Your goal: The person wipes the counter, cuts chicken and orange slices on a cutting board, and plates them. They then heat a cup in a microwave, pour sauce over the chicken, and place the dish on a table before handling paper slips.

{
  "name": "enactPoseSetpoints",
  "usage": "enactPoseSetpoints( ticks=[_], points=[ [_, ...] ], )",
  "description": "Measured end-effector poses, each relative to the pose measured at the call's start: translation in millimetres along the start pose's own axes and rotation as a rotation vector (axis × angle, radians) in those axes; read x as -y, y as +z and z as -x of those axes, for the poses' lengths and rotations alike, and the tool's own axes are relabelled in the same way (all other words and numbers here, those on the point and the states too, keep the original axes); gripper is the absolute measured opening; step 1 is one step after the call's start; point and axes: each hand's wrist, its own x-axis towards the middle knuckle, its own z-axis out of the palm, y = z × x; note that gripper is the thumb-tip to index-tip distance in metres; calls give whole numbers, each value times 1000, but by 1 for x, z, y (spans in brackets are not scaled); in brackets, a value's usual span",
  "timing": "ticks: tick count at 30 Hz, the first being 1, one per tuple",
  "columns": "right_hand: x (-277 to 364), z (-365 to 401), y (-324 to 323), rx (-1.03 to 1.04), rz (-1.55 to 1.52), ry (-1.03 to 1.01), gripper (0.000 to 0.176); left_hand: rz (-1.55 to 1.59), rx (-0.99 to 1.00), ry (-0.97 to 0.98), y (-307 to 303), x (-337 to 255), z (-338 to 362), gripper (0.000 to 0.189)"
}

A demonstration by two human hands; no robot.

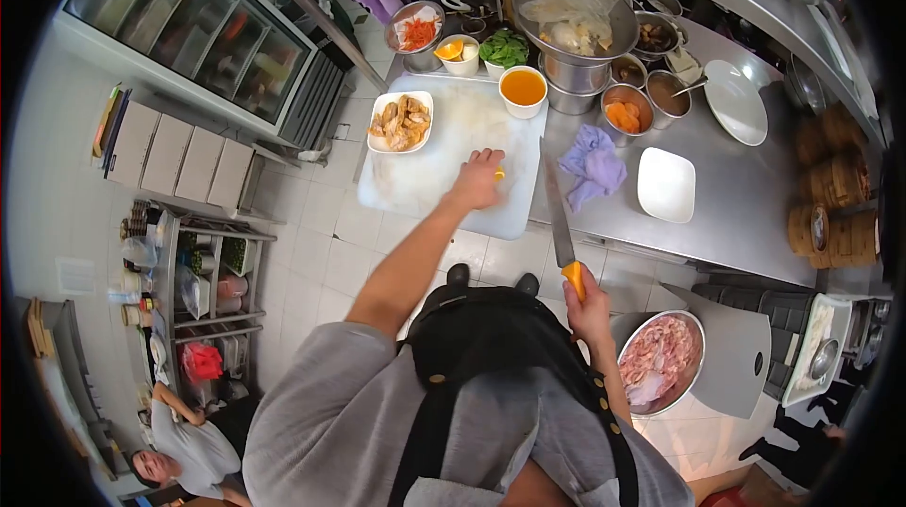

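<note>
Knife [559, 214] in right grip [590, 307], yellow piece [499, 174] by left grip [481, 177]

Reference: cutting board [415, 181]. Right grip was closed around the orange handle [572, 273], off the board's near right corner; the blade pointed away past its right edge, over the worktop [736, 195]. Knife looked stiff, moderately weighted; handle was the sensible hold, possibly slick if wet. Left grip was part-curled at the yellow piece, on the board's near right area. Fingers hid some of it, motion blurred it; couldn't tell if it was pinched. Piece looked small and light, probably soft, maybe slippery: sides seemed the best hold, fingertips tucked back.
</note>
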Motion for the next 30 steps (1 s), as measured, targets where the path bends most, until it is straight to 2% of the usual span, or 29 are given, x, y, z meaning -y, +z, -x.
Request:
enactPoseSetpoints(
  ticks=[1, 2, 7, 8, 15, 17, 18, 20, 22, 23, 25, 26, 28, 29, 30],
  points=[
    [-12, -4, 3, -29, 30, -83, 41, 10, 67, 192, -3, 12, 2, 65],
    [-19, -7, 4, -60, 57, -166, 41, 11, 66, 188, -8, 15, 7, 65],
    [-20, -15, 2, -5, 73, -170, 41, 94, -200, 167, -2, 18, 37, 67],
    [-20, -15, 2, -2, 93, -181, 41, 96, -203, 163, 1, 19, 39, 67],
    [-20, -23, 5, 27, 108, -187, 42, 84, -199, -88, 8, -4, 31, 71],
    [-21, -30, 5, -45, 154, -393, 43, 35, -166, -143, 12, -13, 20, 69],
    [-21, -37, 1, -47, 155, -395, 43, 31, -175, -205, 13, -16, 17, 66],
    [-19, -58, -11, 11, 433, -429, 44, 27, -184, -271, 17, -21, 11, 63],
    [-18, -76, -27, 24, 514, -510, 47, -45, -115, -212, 18, -22, 8, 59],
    [-9, -85, -34, 50, 580, -566, 47, -42, -141, -251, 14, -16, 10, 59],
    [2, -97, -43, 135, 661, -606, 47, -30, -131, -1, 6, -3, 18, 48],
    [0, -97, -41, 148, 670, -613, 47, -21, -135, -15, 5, 7, 19, 48],
    [-10, -86, -42, 181, 593, -678, 49, 138, -109, 186, 7, 28, 17, 39],
    [-11, -79, -40, 185, 578, -678, 50, 149, -102, 205, 3, 27, 16, 39],
    [-7, -73, -39, 178, 586, -667, 50, 232, -54, 88, -3, 27, 18, 36]
  ],
)
